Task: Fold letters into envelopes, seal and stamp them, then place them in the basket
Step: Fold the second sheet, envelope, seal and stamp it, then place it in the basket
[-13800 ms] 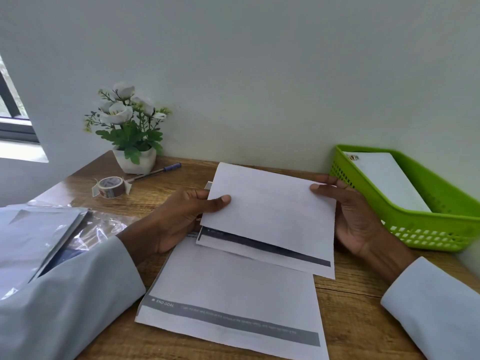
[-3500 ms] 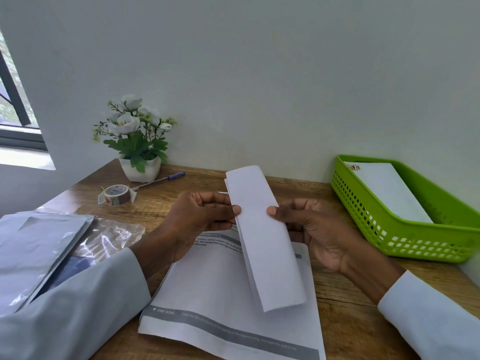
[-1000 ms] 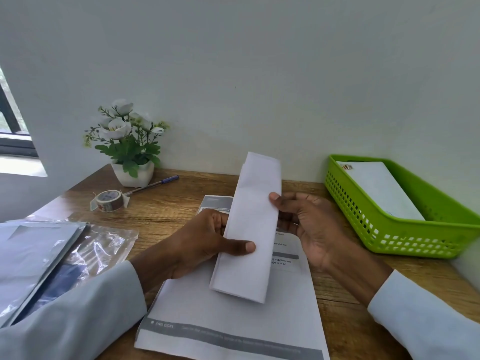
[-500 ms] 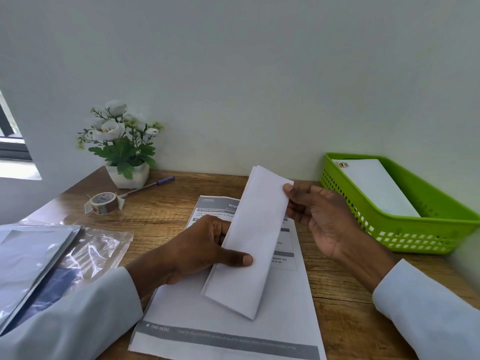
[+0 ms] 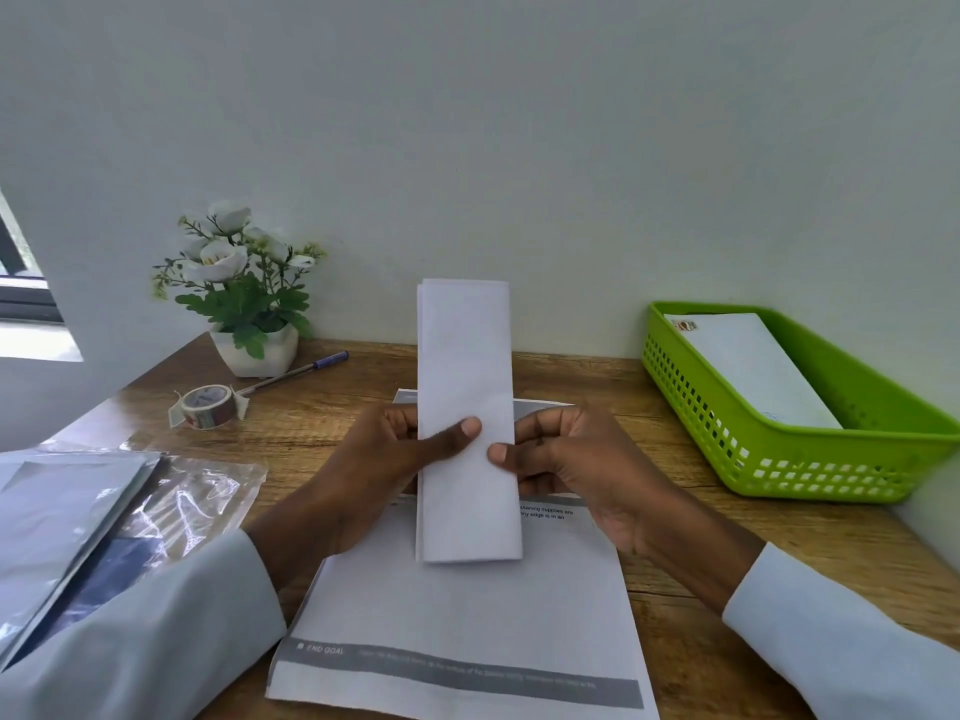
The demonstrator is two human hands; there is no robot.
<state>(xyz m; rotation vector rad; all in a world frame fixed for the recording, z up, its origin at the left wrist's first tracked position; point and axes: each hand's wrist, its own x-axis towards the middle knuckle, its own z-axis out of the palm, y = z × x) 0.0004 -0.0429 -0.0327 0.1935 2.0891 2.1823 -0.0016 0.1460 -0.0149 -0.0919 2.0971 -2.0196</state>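
— What are the hands doing?

— The left hand pinches the folded letter at its left edge, thumb across the front, fingers curled behind. The right hand pinches the right edge the same way, thumb tip on the front just below the left thumb. The letter stands upright between them, a long narrow strip held above the desk, its layered folds showing along the left edge.

— What lies under the hands?

— A printed sheet lies flat on the desk, a grey band marked "END GOAL" near its close edge. Its far end shows just beyond the fingers.

— And to the right of the right hand?

— A green basket stands against the wall, well apart from the hand. One envelope rests inside it, a stamp at its far corner.

— Left of the left hand?

— A clear plastic sleeve and a stack of grey envelopes by the left sleeve. Farther off sit a roll of tape, a pen, and a white pot of flowers by the wall.
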